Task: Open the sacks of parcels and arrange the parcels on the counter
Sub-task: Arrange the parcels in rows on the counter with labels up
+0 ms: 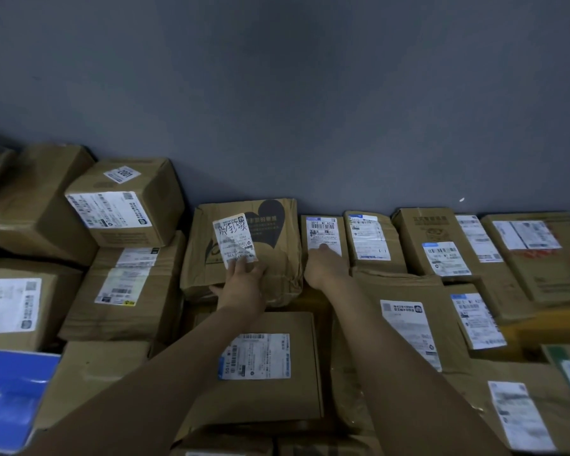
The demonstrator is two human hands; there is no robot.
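Note:
A crumpled brown parcel (277,258) with a black heart print and a white label leans against the grey wall in the back row. My left hand (242,284) lies on its lower front, fingers straight and touching the label, thumb at the bottom edge. Right beside it stands a narrow box (321,225) with a white label. My right hand (324,268) rests on that box's front, one fingertip on the label. A flat box (277,399) with a printed label lies below my arms.
Cardboard parcels cover the counter on all sides. Stacked boxes (125,202) rise at the left, and a row of labelled boxes (441,245) lines the wall at the right. A blue item (10,396) sits at the lower left.

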